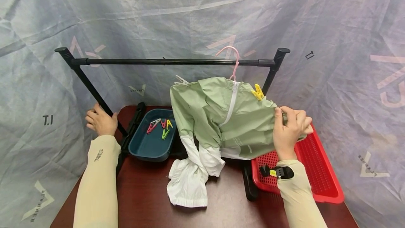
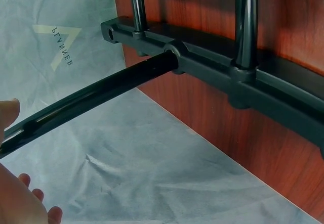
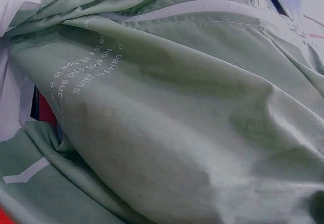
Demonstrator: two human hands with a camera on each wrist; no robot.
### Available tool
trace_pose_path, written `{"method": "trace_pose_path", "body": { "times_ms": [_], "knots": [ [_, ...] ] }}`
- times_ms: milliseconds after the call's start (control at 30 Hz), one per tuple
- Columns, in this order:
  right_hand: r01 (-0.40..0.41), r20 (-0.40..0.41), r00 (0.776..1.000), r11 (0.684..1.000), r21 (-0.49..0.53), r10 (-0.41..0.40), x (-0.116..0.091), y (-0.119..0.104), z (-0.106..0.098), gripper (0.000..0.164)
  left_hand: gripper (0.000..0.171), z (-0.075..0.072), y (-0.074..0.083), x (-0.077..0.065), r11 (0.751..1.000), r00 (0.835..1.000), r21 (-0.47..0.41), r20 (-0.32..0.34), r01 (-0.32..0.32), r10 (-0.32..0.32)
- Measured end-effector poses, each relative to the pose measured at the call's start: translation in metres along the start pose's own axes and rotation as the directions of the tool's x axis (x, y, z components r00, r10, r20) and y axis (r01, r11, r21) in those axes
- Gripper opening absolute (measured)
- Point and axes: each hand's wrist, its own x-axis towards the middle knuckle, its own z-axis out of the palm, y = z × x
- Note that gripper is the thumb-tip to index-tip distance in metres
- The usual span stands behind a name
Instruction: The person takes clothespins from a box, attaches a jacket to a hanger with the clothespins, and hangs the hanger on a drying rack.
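Observation:
A light green jacket [image 1: 202, 97] with white lower sleeves and a white zip hangs on a pink hanger [image 1: 236, 61], whose hook overlaps the rack's black bar in the head view. My right hand [image 1: 289, 127] pinches the jacket's green fabric at its right side and holds it out sideways. A white clothes peg [image 1: 181, 81] sits at one shoulder, a yellow peg [image 1: 258, 92] at the other. My left hand [image 1: 102, 119] grips the left post of the black rack [image 1: 164, 62]. Printed green fabric [image 3: 167, 113] fills the right wrist view, where the right hand's fingers are hidden.
A blue bin [image 1: 148, 150] with several coloured pegs [image 1: 164, 124] stands inside the rack's left foot [image 2: 212, 75]. On the right, a red basket [image 1: 329, 171] lies partly beneath the jacket and right arm. A brown table [image 1: 142, 192] carries everything; grey sheeting surrounds it.

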Motion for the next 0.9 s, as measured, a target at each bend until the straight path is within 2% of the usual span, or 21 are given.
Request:
{"method": "trace_pose_path", "body": {
  "times_ms": [533,900],
  "knots": [
    [0.02,-0.005,1.0,0.999,-0.037,-0.02,0.0009,-0.0029,0.0046,0.03,0.077,-0.001,0.0036,-0.0045,0.999,0.999,-0.001,0.007,-0.036,0.036],
    [0.025,0.004,1.0,0.997,-0.076,-0.025,-0.0035,0.0031,0.0088,0.031,0.081,0.0009,-0.0028,-0.0037,0.999,0.999,-0.011,0.024,-0.047,0.047]
  ]
}}
